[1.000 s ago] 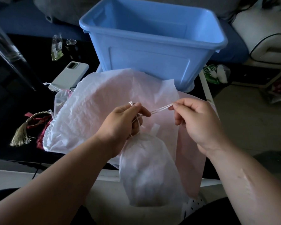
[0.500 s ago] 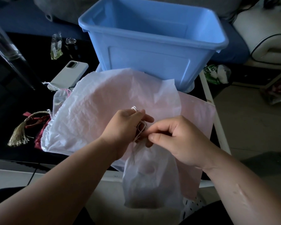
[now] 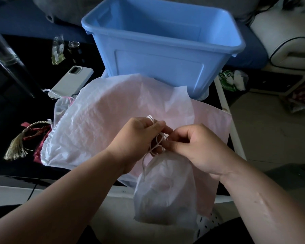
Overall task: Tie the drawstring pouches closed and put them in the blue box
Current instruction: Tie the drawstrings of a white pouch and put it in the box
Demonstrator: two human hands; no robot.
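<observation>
A small white drawstring pouch (image 3: 165, 191) hangs below my hands, in front of the table edge. My left hand (image 3: 137, 134) grips its gathered neck, with white cord (image 3: 158, 141) looped over the fingers. My right hand (image 3: 195, 147) pinches the cord right beside the left fingers. Behind them a large white and pink pouch (image 3: 104, 120) lies flat on the dark table. A smaller clear pouch with pink cord (image 3: 62, 106) and a dark red pouch (image 3: 40, 147) peek out at its left. The open blue box (image 3: 162, 55) stands behind, its visible inside bare.
A phone in a grey case (image 3: 72, 80) lies left of the box. A gold tassel (image 3: 16, 145) sits at the left table edge. A small clear packet (image 3: 57, 50) and a small jar (image 3: 74, 45) lie farther back. A green and white wrapper (image 3: 232, 80) lies right of the box.
My right hand had the cord pulled out taut to the right; it has come back in to the left hand and now works the cord at the pouch neck.
</observation>
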